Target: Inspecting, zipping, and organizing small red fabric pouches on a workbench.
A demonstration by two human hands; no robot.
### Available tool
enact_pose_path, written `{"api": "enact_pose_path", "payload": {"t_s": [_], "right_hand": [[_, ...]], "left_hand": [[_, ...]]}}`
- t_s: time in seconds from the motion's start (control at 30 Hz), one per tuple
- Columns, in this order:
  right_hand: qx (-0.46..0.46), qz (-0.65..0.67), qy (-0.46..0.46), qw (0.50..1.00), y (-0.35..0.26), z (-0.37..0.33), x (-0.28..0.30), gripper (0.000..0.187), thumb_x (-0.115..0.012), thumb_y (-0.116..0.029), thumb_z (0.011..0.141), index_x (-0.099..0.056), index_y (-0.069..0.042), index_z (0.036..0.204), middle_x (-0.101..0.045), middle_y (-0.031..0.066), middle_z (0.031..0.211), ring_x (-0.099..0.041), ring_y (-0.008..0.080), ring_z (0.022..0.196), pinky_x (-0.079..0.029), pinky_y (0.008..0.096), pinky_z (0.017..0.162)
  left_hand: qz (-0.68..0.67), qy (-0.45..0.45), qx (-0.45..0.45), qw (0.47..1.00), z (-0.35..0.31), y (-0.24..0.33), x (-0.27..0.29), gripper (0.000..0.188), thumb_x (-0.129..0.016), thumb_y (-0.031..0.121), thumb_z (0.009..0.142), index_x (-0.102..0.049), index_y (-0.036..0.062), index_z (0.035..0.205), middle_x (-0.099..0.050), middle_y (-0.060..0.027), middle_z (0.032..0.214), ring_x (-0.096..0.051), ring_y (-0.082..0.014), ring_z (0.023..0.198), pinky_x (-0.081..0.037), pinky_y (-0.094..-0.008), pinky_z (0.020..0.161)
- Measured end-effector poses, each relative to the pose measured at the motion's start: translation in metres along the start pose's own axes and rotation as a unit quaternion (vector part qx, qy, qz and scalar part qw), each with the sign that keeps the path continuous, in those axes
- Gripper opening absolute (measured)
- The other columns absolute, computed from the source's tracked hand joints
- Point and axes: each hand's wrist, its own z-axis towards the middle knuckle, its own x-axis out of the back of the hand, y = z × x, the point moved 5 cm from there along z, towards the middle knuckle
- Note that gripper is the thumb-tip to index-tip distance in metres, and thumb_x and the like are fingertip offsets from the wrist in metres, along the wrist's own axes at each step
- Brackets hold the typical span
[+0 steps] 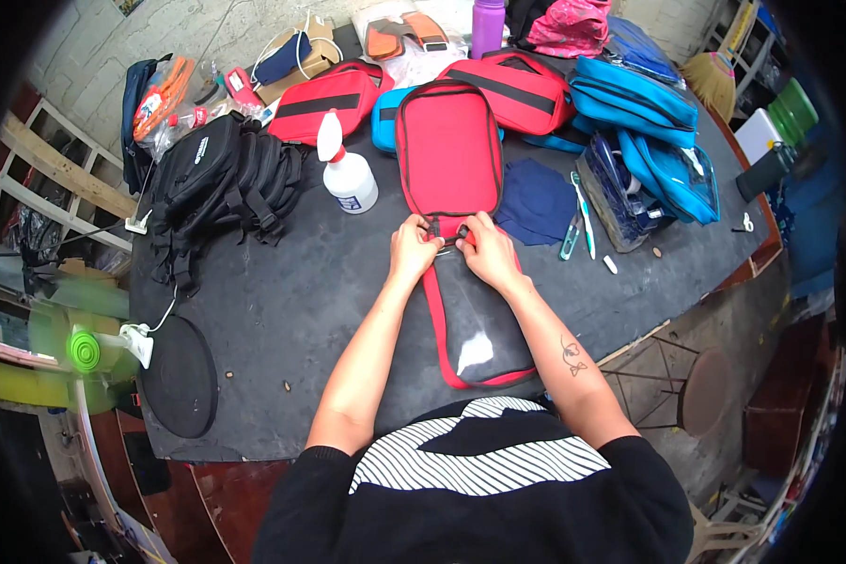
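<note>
A red bag (449, 155) with dark zipper edging lies opened out on the black tabletop, its clear plastic flap with a red border (439, 324) folded toward me. My left hand (414, 249) pinches the bag's hinge edge on the left side. On the right side of that same edge, my right hand (486, 250) grips the fabric with thumb and fingers. Both hands are close together at the seam between the red part and the clear flap. Just right of the bag is a dark blue cloth (538, 202).
A white spray bottle (350, 179) stands left of the bag, near black backpacks (218, 183). More red bags (324, 101) and blue bags (637, 101) are piled behind. A toothbrush (584, 214) and white chalk-like piece (610, 265) lie at right. A green fan (85, 350) is at the left edge.
</note>
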Motion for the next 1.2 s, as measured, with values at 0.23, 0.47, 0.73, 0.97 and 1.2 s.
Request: {"api": "enact_pose_path", "payload": {"t_s": [0.23,0.47,0.73,0.97,1.2], "right_hand": [[-0.062,-0.086,0.018,0.994,0.001,0.010,-0.014,0.029,-0.072,-0.018,0.079,-0.062,-0.003,0.102,-0.059,0.0143,0.103,-0.064,0.0369,0.091,-0.051,0.0476,0.077],[-0.166,-0.125,-0.066,0.976,0.007,0.036,-0.016,0.030,-0.076,-0.023,0.075,-0.070,-0.006,0.098,-0.069,0.0160,0.100,-0.067,0.0331,0.096,-0.053,0.0450,0.082],[-0.202,-0.133,-0.094,0.966,0.010,0.042,-0.019,0.028,-0.076,-0.023,0.075,-0.071,-0.007,0.096,-0.070,0.0175,0.099,-0.067,0.0331,0.098,-0.053,0.0444,0.083],[-0.063,0.181,-0.132,0.973,0.017,0.036,-0.008,0.036,-0.076,-0.027,0.079,-0.062,-0.003,0.102,-0.065,0.0071,0.082,-0.063,0.0199,0.069,-0.050,0.0326,0.062],[-0.248,0.238,0.165,0.924,0.107,0.002,0.084,0.049,-0.072,-0.020,0.080,-0.053,-0.002,0.121,-0.056,0.0197,0.108,-0.056,0.0305,0.103,-0.046,0.0394,0.089]], "left_hand": [[0.095,0.041,0.005,0.995,0.003,0.005,-0.005,0.035,-0.075,0.029,0.077,-0.058,0.0042,0.094,-0.065,-0.0144,0.069,-0.068,-0.0353,0.075,-0.050,-0.0451,0.068],[0.000,0.221,-0.287,0.932,-0.017,0.042,0.030,0.016,-0.066,0.003,0.079,-0.061,0.0010,0.094,-0.063,-0.0146,0.091,-0.061,-0.0299,0.087,-0.048,-0.0389,0.076],[0.143,0.030,-0.372,0.917,-0.016,0.026,-0.001,0.010,-0.065,0.001,0.073,-0.065,0.0036,0.082,-0.064,-0.0095,0.085,-0.062,-0.0281,0.084,-0.051,-0.0368,0.077],[0.144,0.059,-0.392,0.907,-0.014,0.023,-0.004,0.008,-0.061,0.000,0.074,-0.060,0.0032,0.081,-0.061,-0.0091,0.082,-0.060,-0.0292,0.079,-0.050,-0.0383,0.072],[0.186,0.048,-0.363,0.912,-0.016,0.023,-0.012,0.015,-0.056,0.002,0.077,-0.058,0.0029,0.092,-0.060,-0.0124,0.094,-0.058,-0.0319,0.091,-0.048,-0.0431,0.080]]}}
